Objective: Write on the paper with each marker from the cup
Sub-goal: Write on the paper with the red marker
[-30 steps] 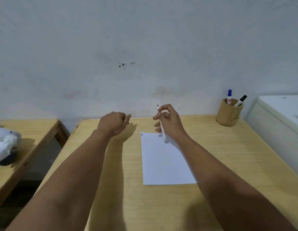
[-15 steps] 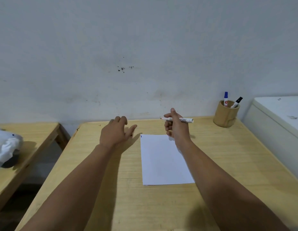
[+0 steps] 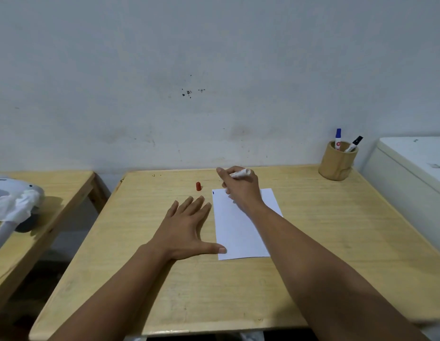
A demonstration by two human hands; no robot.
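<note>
Paper (image 3: 241, 232), one white sheet, is seen lying flat near the middle of the wooden table (image 3: 337, 242), long edges running toward the wall, with a small dark mark at its far-left corner. The left hand (image 3: 187, 230) is laid palm-down on the tabletop at the sheet's 9 o'clock, fingers spread and extended toward 12 o'clock, holding nothing; the thumb tip is placed on the paper's near-left corner. The right hand (image 3: 241, 188) is positioned over the far end of the sheet, fingers curled tight around a white marker (image 3: 241, 173), whose barrel is seen projecting past the knuckles toward 2 o'clock. The writing tip is hidden by the hand, so contact with the paper cannot be told. A small red cap (image 3: 198, 186) is noted standing alone on the table at the paper's 11 o'clock, apart from both hands. A tan cup (image 3: 337, 164) is set at the table's far-right corner, at 2 o'clock from the sheet and well apart from it. Two markers are held in the cup: a blue-capped marker (image 3: 338, 139) nearly upright, and a black-capped marker (image 3: 354, 143) tilted toward 1 o'clock. A white cabinet (image 3: 415, 173) is seen just beside the table at 3 o'clock.
</note>
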